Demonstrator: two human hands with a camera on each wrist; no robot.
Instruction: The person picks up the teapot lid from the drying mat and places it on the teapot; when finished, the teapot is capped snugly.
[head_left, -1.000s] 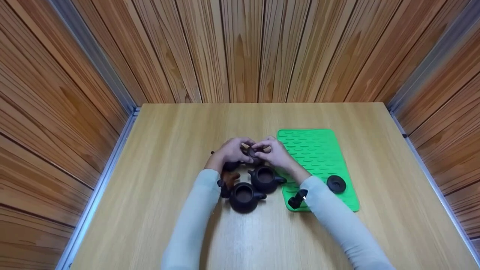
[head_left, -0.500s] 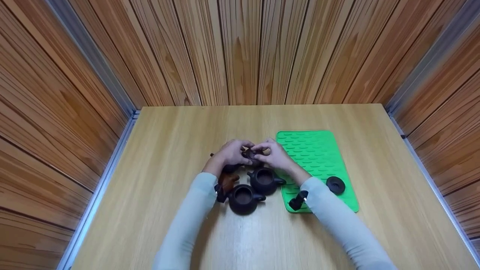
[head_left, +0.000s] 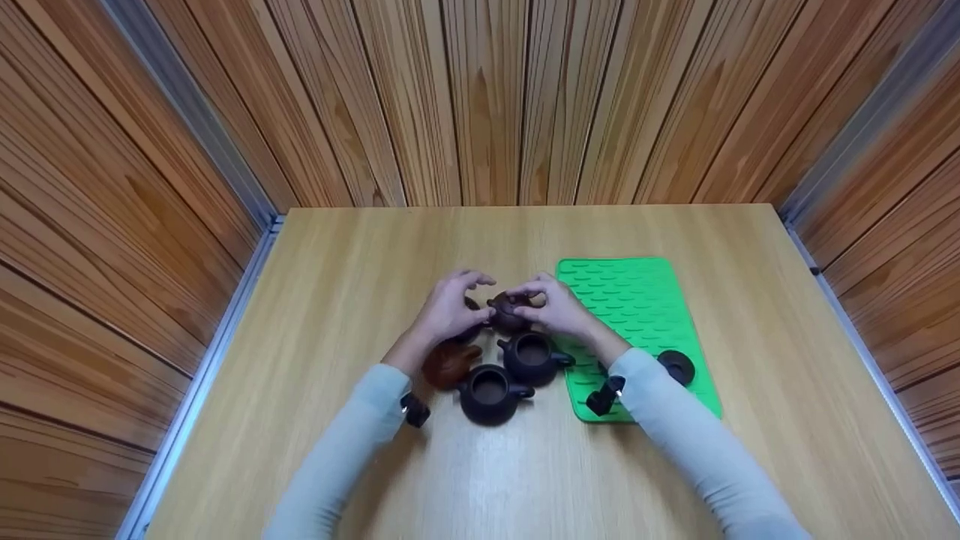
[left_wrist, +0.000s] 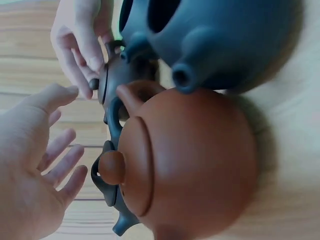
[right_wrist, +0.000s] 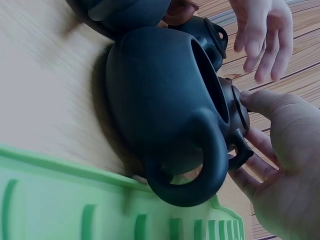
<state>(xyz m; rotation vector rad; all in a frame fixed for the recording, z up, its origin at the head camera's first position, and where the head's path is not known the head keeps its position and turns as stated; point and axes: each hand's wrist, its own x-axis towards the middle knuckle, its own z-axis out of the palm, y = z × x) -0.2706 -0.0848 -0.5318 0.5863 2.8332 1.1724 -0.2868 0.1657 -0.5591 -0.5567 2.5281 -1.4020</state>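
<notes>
A small dark brown teapot [head_left: 510, 321] stands at the back of a cluster of teapots, its lid [left_wrist: 103, 84] on top. My right hand [head_left: 559, 307] is at that lid, thumb and fingertips pinching around its knob [left_wrist: 93, 84]. Just to the left, my left hand [head_left: 450, 306] is spread, its fingers apart and nothing held. Below its palm a black lidded teapot [left_wrist: 106, 187] is partly hidden. Nearer stands a reddish-brown lidded teapot [head_left: 447, 365]. Beside it are a black teapot without a lid [head_left: 489, 396] and a second lidless black teapot [head_left: 534, 360].
A green ridged mat [head_left: 619, 300] lies to the right, partly under my right forearm. A round black disc [head_left: 677, 367] rests on it near the sleeve. Wood-plank walls [head_left: 480, 105] enclose the wooden table [head_left: 337, 285] at the back and sides.
My left hand has drawn back to the left from the dark brown teapot and spread its fingers, uncovering more of the reddish-brown teapot. My right hand has stayed at the lid.
</notes>
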